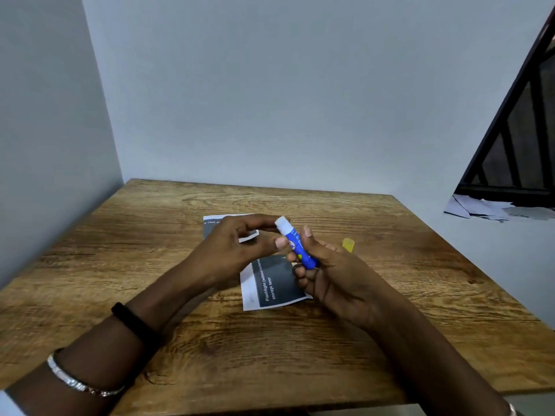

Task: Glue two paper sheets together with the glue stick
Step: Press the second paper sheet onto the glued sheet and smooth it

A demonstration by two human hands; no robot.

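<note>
I held the glue stick (297, 246) in my right hand (336, 277), fingers wrapped round its blue barrel, above the middle of the wooden worktop (150, 295). The stick tilted up and away from me, its white glue end bare and pointing toward my left hand (237, 250). That left grip was narrow, thumb and fingers curled just beside the white tip; I could not tell whether they touched it. The yellow cap (348, 245) stood on the worktop, near my right hand on its far side. Two printed sheets lay flat under my hands: the near sheet (271, 285), dark with white lettering, and the far sheet (219, 223), mostly hidden by my left hand.
</note>
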